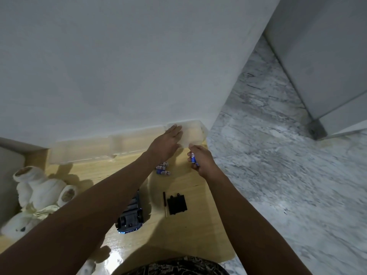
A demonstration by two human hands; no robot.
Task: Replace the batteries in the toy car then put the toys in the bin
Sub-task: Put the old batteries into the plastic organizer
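1. A blue battery [193, 157] is pinched in the curled right hand [202, 160], far right on the table [190, 235].
2. The clear box [193, 133] is touched by the flat, open-fingered left hand [165, 144].
3. The toy car [131, 217] is seen lying near centre.

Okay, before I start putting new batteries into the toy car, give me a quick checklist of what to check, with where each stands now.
1. Battery in right hand: ok, gripped.
2. Battery cover off the toy car: ok, lying on the table.
3. Car underside up: ok.
4. Compartment emptied: cannot tell, arm hides it.
5. Loose batteries old or new: cannot tell.
6. Left hand free: not ok, resting on clear container.
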